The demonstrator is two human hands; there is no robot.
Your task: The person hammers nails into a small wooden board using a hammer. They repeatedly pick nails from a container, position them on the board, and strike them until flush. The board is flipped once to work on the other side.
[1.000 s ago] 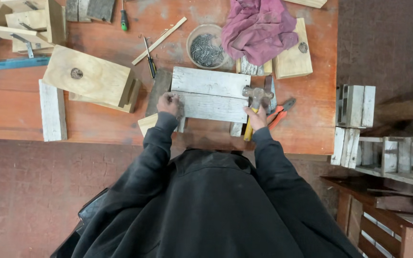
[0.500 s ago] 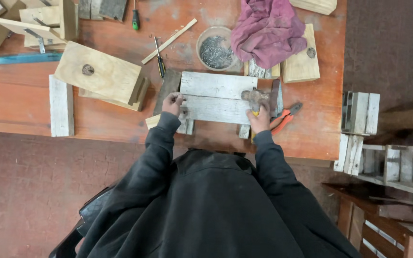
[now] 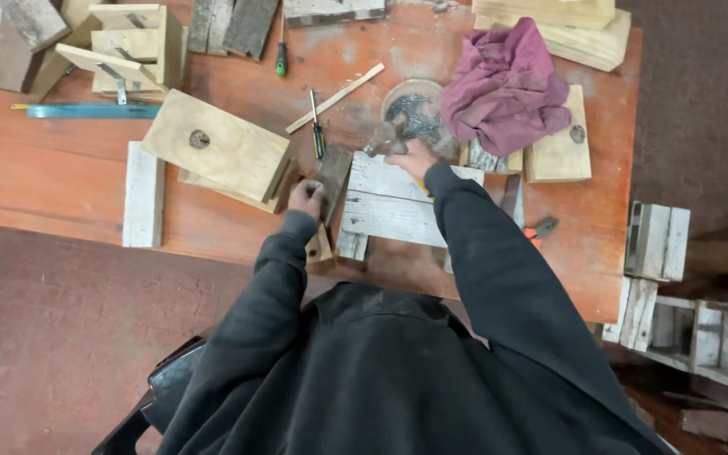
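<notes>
A panel of white-painted planks [image 3: 389, 211] lies on the orange table [image 3: 44, 181] in front of me. My right hand [image 3: 412, 157] is stretched over the panel's far edge, next to a round bowl of nails [image 3: 414, 108]. It grips a hammer [image 3: 383, 139], whose blurred metal head points left of the bowl. My left hand [image 3: 306, 199] rests closed on a dark weathered board [image 3: 331, 179] at the panel's left side. My dark sleeves hide part of the panel.
A purple cloth [image 3: 505, 84] lies on wood blocks right of the bowl. Orange-handled pliers [image 3: 541, 229], two screwdrivers [image 3: 317, 126], a blue ruler [image 3: 90, 110], a plywood box [image 3: 216, 152] and a white plank [image 3: 143, 194] lie around. Slatted crates [image 3: 657, 243] stand off the table's right.
My right hand has lifted the hammer off the panel's right end and swung forward to the nail bowl. The left hand has shifted onto the dark board. The view has moved forward.
</notes>
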